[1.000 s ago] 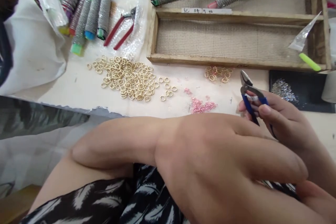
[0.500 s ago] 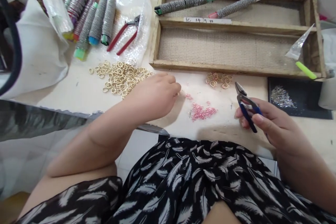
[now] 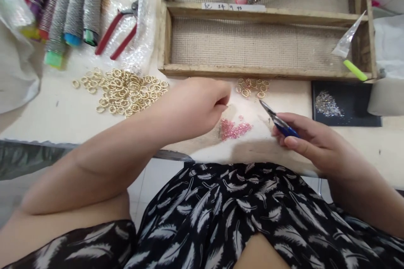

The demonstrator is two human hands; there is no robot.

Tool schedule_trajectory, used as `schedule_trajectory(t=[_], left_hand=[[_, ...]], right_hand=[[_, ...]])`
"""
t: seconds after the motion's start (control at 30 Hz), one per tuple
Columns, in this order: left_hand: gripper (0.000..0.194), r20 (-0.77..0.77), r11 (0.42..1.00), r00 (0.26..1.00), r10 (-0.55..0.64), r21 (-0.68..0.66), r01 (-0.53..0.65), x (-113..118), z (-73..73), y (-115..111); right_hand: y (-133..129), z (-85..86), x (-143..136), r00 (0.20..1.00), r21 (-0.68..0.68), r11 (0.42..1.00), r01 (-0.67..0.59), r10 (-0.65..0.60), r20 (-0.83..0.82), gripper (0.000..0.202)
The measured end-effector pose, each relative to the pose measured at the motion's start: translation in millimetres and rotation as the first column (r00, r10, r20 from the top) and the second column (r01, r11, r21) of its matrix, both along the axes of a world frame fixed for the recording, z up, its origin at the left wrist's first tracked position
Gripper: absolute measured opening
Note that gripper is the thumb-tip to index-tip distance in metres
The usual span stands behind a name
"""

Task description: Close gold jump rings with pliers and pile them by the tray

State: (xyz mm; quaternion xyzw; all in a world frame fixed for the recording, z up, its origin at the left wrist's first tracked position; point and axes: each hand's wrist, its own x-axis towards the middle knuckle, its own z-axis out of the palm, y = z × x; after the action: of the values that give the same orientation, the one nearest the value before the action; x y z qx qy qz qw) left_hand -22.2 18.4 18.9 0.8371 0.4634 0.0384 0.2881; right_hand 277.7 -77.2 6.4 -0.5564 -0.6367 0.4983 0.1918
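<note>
My left hand (image 3: 202, 103) is closed in a pinch above the table, beside a heap of pink beads (image 3: 233, 129). Whatever its fingertips hold is hidden behind the fingers. Left of that wrist spreads a pile of gold rings (image 3: 126, 92). In my right hand (image 3: 306, 136) are blue-handled pliers (image 3: 279, 124), jaws pointing up and left, the handles nearer together. Just beyond the pliers' tip lies a small group of rings (image 3: 252, 87) with a pinkish tint, close to the wooden tray.
A divided wooden tray (image 3: 221, 70) with mesh bottom holds two wire-wrapped rods. More wrapped rods (image 3: 75, 8) and red-handled pliers (image 3: 115, 31) lie on plastic at left. A black pad (image 3: 360, 107) with silvery beads, a clear cone with a yellow-green stick (image 3: 355, 70) are at right.
The view has shifted, so the table things sit further left and higher. My left hand has moved right towards the tinted rings. The pliers' handles have come together in my right hand.
</note>
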Motion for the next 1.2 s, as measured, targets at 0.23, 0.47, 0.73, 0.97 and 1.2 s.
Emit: schedule_trajectory(t=[0.23,0.47,0.73,0.97,1.2], left_hand=[[0.023,0.38,0.994,0.924,-0.049,-0.075,0.084,5,-22.6,8],[0.034,0.1,0.95,0.947,-0.305,0.099,0.295,8,-23.2,-2],[0.032,-0.116,0.951,0.963,-0.243,0.167,0.26,36,-30.2,-14],[0.027,-0.043,0.939,0.969,-0.242,0.241,0.246,29,-37.9,-17],[0.017,0.295,0.929,0.942,-0.16,0.367,0.043,10,-35.7,-13]], right_hand=[[8,14.2,-3,0.9,0.003,0.949,-0.315,0.298,0.319,0.048],[22,17.0,-7,0.841,-0.016,0.919,-0.393,0.367,0.397,0.054],[29,11.5,6,0.902,-0.076,0.957,-0.278,0.288,0.321,0.062],[37,11.5,2,0.963,-0.115,0.978,-0.176,0.196,0.185,0.062],[23,12.1,-11,0.96,-0.362,0.931,-0.043,-0.062,-0.274,0.042]])
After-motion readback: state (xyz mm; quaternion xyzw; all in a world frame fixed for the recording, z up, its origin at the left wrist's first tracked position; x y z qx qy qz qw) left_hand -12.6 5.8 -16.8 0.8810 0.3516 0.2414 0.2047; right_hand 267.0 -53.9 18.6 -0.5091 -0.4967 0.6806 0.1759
